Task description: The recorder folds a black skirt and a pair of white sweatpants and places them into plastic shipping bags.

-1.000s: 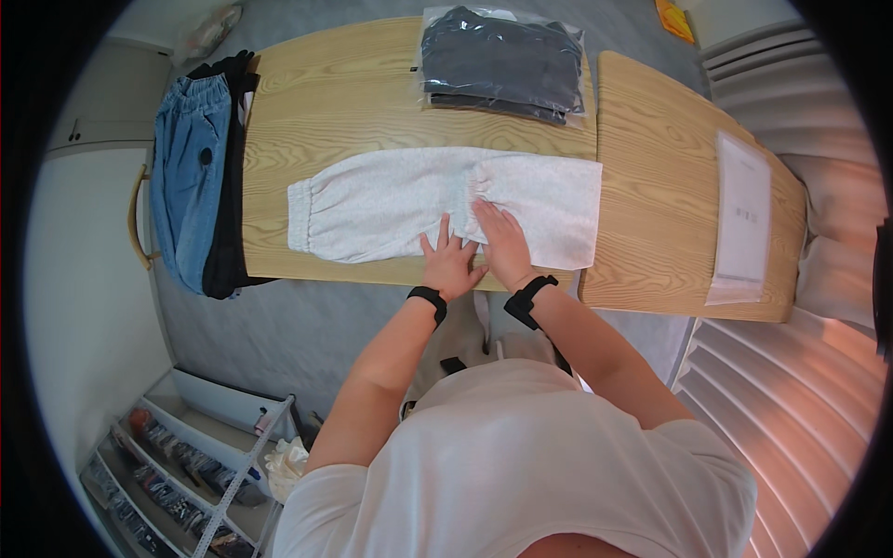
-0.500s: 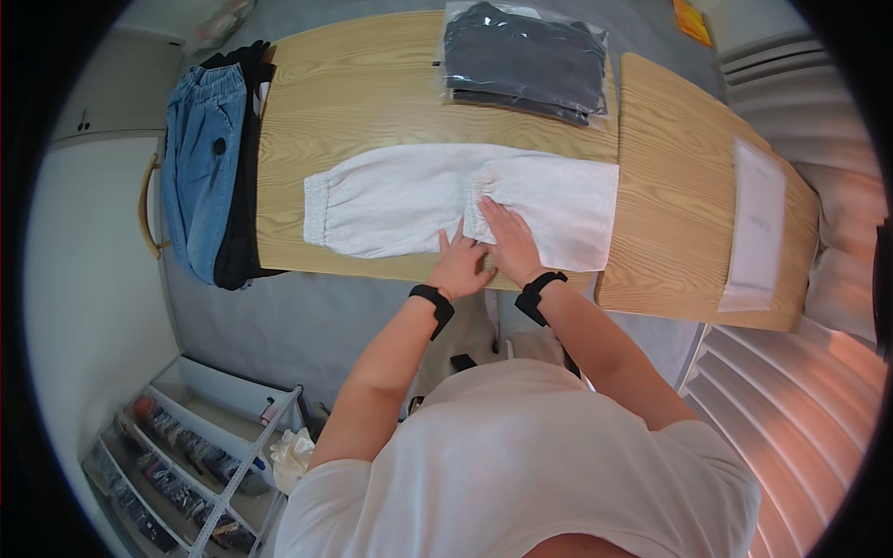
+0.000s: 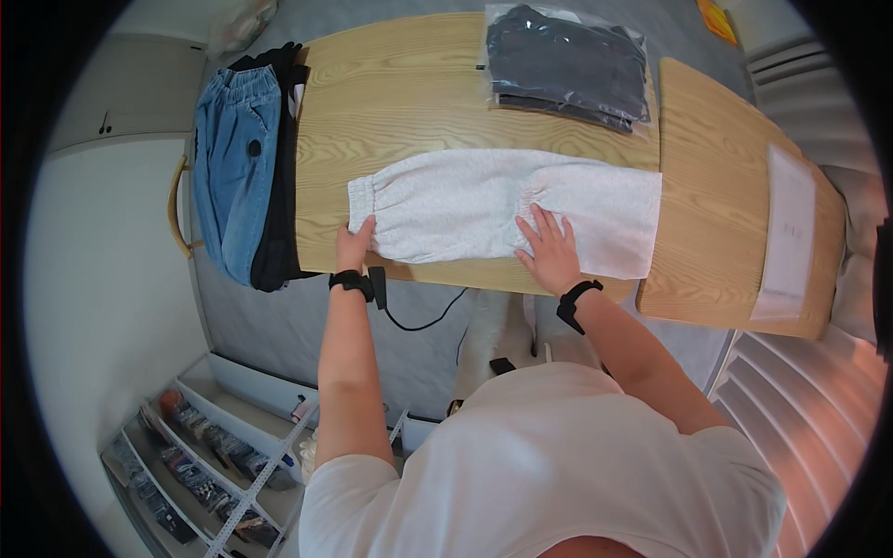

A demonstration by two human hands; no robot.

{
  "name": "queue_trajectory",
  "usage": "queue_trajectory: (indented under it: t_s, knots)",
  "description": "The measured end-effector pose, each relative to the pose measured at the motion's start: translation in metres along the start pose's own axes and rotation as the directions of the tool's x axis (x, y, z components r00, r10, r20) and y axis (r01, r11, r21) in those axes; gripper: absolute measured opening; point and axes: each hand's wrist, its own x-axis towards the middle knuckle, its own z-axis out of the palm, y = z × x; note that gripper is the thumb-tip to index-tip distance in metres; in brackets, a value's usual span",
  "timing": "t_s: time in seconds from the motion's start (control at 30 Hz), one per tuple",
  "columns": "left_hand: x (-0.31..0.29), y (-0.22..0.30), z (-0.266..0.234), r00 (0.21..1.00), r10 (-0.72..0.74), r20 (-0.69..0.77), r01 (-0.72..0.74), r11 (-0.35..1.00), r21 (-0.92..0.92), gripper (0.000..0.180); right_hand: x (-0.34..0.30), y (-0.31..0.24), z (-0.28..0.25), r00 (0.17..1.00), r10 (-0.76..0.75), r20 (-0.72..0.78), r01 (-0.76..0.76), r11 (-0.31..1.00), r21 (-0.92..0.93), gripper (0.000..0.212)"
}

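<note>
Pale heathered sweatpants (image 3: 446, 205), folded long and flat, lie across the wooden table. Their elastic waistband (image 3: 361, 203) is at the left end, and a gathered elastic cuff (image 3: 528, 200) rests on top near the middle. At the near corner of the waistband, my left hand (image 3: 354, 245) is closed on the fabric, thumb and fingers on either side of the edge. My right hand (image 3: 553, 253) lies flat with spread fingers on the folded part beside the cuff. Black bands circle both wrists; a black cable hangs from the left one.
Blue jeans (image 3: 237, 167) lie over black clothing (image 3: 284, 186) at the left table end. A clear bag of dark folded clothes (image 3: 567, 70) sits at the back. On the right tabletop is a flat translucent bag (image 3: 786, 237). Shelves (image 3: 223, 465) with packed items stand lower left.
My left hand has moved left from beside the right hand to the waistband and taken hold of its near corner. My right hand stays by the cuff. The whole view has shifted.
</note>
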Motion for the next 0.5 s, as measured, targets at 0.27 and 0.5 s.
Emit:
queue_trajectory:
  t_s: [0.27,0.5]
  knots:
    - [-0.007,0.050,-0.038,0.867,-0.260,0.426,0.319,0.945,-0.073,0.040,0.001,0.000,-0.003,1.000,-0.002,-0.008,0.003,0.999,0.038,0.054]
    - [-0.130,0.188,0.011,0.869,0.133,0.477,0.114,0.884,-0.454,0.038,-0.005,0.012,-0.003,1.000,-0.002,-0.005,0.002,1.000,0.014,0.056]
